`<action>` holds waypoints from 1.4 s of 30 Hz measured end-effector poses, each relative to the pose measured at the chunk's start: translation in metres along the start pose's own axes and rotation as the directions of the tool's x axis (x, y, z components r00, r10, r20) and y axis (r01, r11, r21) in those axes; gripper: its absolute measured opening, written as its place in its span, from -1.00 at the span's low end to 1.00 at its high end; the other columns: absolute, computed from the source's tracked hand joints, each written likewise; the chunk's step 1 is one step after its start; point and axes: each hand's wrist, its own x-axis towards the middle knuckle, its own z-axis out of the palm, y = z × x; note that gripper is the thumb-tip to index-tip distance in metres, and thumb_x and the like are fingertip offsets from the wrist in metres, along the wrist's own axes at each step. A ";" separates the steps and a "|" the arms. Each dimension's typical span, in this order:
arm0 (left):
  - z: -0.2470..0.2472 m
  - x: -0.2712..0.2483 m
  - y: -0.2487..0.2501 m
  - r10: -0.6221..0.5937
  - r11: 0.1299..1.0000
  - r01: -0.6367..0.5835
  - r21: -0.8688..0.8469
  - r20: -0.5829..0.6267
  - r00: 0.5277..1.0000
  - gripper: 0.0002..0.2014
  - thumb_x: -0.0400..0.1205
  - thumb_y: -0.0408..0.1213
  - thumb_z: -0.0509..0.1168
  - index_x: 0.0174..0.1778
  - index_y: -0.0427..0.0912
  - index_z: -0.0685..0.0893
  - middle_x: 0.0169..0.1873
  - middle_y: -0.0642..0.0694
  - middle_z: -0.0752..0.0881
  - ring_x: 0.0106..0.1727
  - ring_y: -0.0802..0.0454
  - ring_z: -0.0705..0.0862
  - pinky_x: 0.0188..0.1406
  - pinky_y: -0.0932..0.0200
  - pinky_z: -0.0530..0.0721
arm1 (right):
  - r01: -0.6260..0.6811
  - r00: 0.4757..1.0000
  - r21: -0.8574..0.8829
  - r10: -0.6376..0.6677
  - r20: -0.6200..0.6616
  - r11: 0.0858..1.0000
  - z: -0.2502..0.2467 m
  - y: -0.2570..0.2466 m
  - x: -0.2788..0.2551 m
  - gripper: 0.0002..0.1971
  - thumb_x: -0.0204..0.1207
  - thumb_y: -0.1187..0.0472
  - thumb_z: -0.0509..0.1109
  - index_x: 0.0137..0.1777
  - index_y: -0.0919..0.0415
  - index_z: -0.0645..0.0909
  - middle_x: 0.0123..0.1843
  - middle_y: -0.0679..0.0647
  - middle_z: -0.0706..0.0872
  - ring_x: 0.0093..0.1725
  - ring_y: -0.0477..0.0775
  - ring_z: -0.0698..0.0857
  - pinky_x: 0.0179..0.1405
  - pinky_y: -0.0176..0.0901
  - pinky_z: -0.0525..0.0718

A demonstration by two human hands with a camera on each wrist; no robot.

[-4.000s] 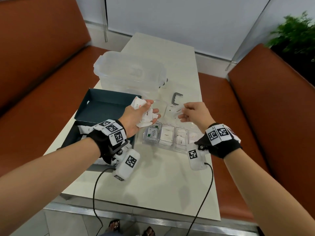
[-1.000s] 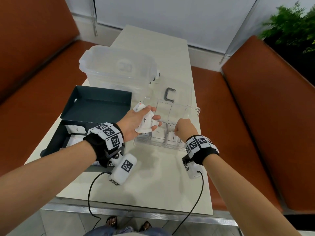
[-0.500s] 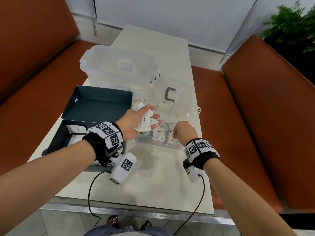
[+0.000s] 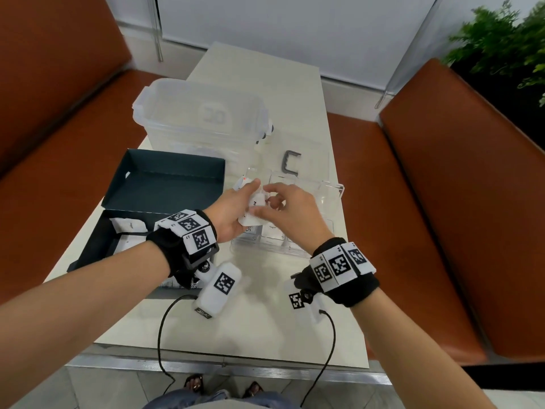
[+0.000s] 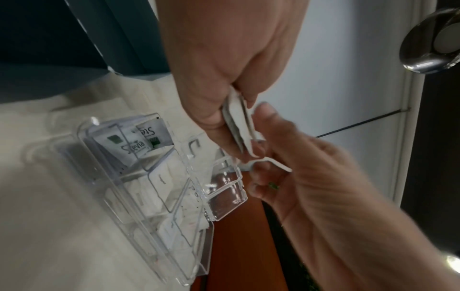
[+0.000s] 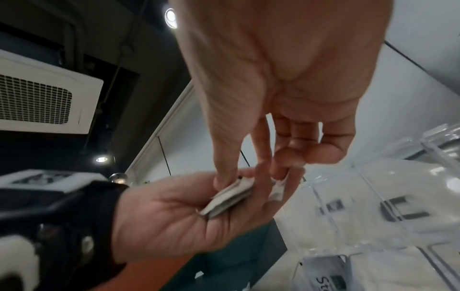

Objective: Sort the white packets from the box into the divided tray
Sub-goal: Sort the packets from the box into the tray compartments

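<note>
Paper-thin, limp packets sit stacked in my left hand; my right hand pinches one edge, peeling it free.

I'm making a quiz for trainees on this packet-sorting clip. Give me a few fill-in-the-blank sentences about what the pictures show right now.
1. The stack of white paper packets is gripped in the person's ____ hand.
2. The right hand reaches to that stack, above the clear plastic divided ____.
3. Printed packets standing in one compartment read "____".
4. More white packets lie in the dark ____ box on the person's left.

Missing words: left; tray; Stevia; teal
</note>
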 end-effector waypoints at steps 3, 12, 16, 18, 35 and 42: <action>0.005 -0.002 0.002 -0.004 1.000 0.004 0.030 -0.003 1.000 -0.79 0.73 0.02 0.20 -0.06 -0.04 0.51 -0.62 0.03 0.73 -0.56 0.16 0.74 -0.76 0.35 0.57 | -0.037 0.999 0.011 0.037 -0.005 0.999 0.004 0.001 0.005 -0.51 0.33 -0.02 0.61 0.23 0.12 0.66 -0.19 -0.03 0.59 -0.25 -0.26 0.54 -0.25 -0.53 0.43; 0.010 -0.005 0.001 -0.051 0.992 0.063 -0.105 0.116 0.992 -0.66 0.71 -0.07 0.26 0.15 -0.32 0.59 -0.21 -0.27 0.82 -0.25 -0.16 0.80 -0.27 0.02 0.83 | -0.129 0.990 0.249 0.141 -0.029 0.960 -0.012 0.016 0.010 -0.95 0.41 0.23 0.57 -0.17 0.16 0.76 -0.24 0.06 0.82 -0.39 -0.15 0.69 -0.24 -0.34 0.64; 0.010 -0.002 -0.002 -0.027 0.996 0.035 -0.077 0.109 0.994 -0.71 0.73 -0.10 0.24 0.08 -0.30 0.61 -0.21 -0.27 0.81 -0.25 -0.16 0.77 -0.25 0.05 0.79 | -0.205 0.973 0.358 0.229 -0.028 0.911 -0.020 0.022 0.010 -0.97 0.40 0.28 0.56 -0.20 0.23 0.77 -0.33 0.09 0.80 -0.52 -0.15 0.61 -0.48 -0.40 0.53; 0.011 -0.002 -0.002 -0.025 0.995 0.035 -0.092 0.101 0.995 -0.70 0.73 -0.14 0.24 0.17 -0.34 0.58 -0.07 -0.34 0.79 -0.19 -0.18 0.80 -0.29 0.05 0.81 | -0.253 0.960 0.414 0.279 -0.001 0.874 -0.025 0.025 0.010 -0.95 0.42 0.31 0.54 -0.16 0.29 0.75 -0.34 0.13 0.77 -0.50 -0.07 0.62 -0.48 -0.32 0.53; -0.001 0.001 -0.007 -0.020 0.981 0.046 -0.187 0.143 0.990 -0.76 0.75 -0.17 0.21 0.06 -0.31 0.60 -0.03 -0.34 0.73 -0.01 -0.27 0.77 -0.40 0.11 0.77 | -0.335 0.936 -0.250 0.352 0.024 0.908 -0.015 0.088 0.026 -0.87 0.52 0.36 0.39 -0.05 0.33 0.78 -0.03 0.21 0.80 -0.04 0.14 0.74 -0.15 -0.24 0.60; -0.003 -0.001 -0.005 -0.022 0.979 0.048 -0.199 0.134 0.991 -0.75 0.75 -0.16 0.21 0.08 -0.31 0.61 -0.14 -0.30 0.77 0.03 -0.27 0.77 -0.36 0.10 0.79 | -0.363 0.915 -0.424 0.403 0.005 0.830 0.004 0.090 0.022 -0.81 0.55 0.41 0.25 0.00 0.40 0.70 0.01 0.30 0.73 -0.06 0.31 0.74 0.00 0.07 0.75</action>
